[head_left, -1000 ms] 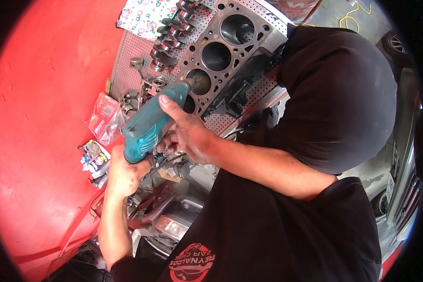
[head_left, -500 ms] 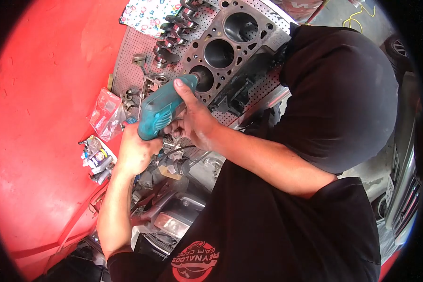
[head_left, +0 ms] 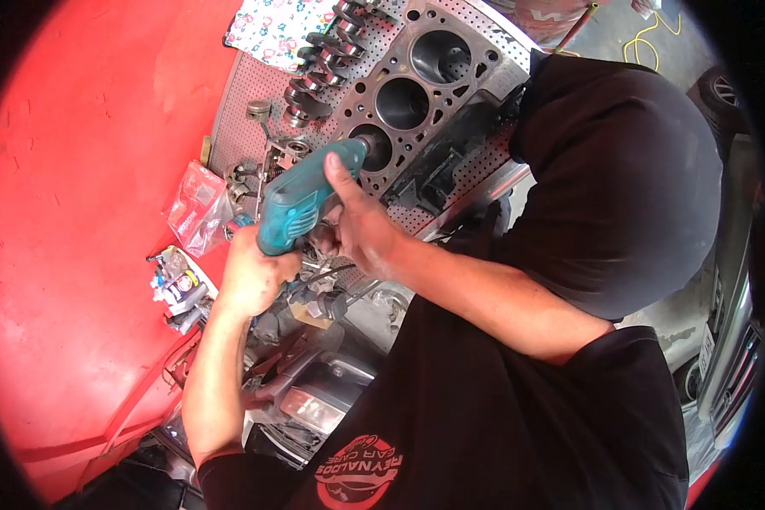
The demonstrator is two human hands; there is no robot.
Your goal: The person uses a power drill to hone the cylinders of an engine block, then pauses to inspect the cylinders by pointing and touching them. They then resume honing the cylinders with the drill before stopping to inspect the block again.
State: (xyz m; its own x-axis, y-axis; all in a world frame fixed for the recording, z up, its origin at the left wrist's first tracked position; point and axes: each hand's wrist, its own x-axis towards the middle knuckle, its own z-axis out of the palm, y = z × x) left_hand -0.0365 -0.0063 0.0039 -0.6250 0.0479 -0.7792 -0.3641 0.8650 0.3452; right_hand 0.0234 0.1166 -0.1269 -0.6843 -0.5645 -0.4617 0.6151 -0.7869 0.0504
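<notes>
A teal power drill [head_left: 302, 200] is held between my two hands, its front end at the mouth of the nearest cylinder bore of an engine block [head_left: 429, 106]. My left hand [head_left: 259, 272] is closed around the drill's rear end. Further forward, my right hand [head_left: 357, 217] grips the drill body, with the thumb laid along its top and the other fingers curled underneath. Whatever tool is fitted in the chuck is hidden inside the bore. Two more open bores lie beyond in the block's flat top face.
Beside the block lie a crankshaft [head_left: 319, 68], a piston [head_left: 259, 110] and a flowered cloth [head_left: 280, 30] on a perforated metal surface [head_left: 234, 93]. A plastic bag [head_left: 200, 208] rests on the red surface [head_left: 85, 212]. A large rounded black cloth shape [head_left: 620, 178] fills the right side.
The whole view has shifted slightly, so everything sits a little lower and further right. Both hands keep their hold, and the drill stays at the same bore.
</notes>
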